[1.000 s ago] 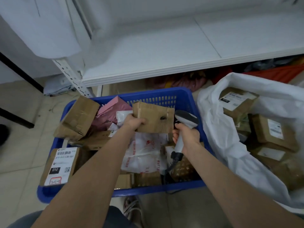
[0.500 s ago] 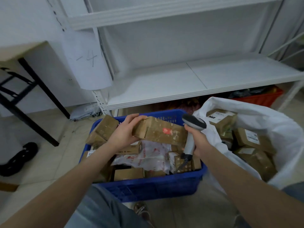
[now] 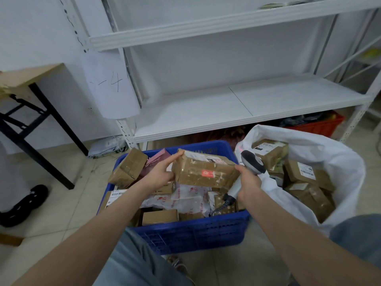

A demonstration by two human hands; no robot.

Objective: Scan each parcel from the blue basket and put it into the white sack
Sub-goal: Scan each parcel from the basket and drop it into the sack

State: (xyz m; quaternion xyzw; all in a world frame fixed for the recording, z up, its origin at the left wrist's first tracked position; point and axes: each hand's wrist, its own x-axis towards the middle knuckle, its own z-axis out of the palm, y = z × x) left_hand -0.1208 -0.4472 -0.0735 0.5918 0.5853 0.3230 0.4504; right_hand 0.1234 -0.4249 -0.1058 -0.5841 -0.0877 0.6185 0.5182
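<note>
Floor: pale tiles, white metal shelving (image 3: 226, 108) behind.
Parcel: brown taped cardboard parcel (image 3: 206, 174) raised over blue plastic basket (image 3: 185, 234), label up, for the read, I'd say.
Hands: my left hand (image 3: 159, 174) grips its end; right hand (image 3: 248, 182) clenches grey handheld scanner (image 3: 252, 162), head beside the parcel.
Sack: white plastic sack (image 3: 340, 162) gapes alongside, ready.

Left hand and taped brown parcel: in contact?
Touching. Head view: left hand holds the taped brown parcel by its left end, finger over the top edge.

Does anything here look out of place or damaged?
One brown box perches tilted on the far left corner of the blue basket, overhanging the rim. The parcel in the left hand looks crumpled under its tape.
</note>
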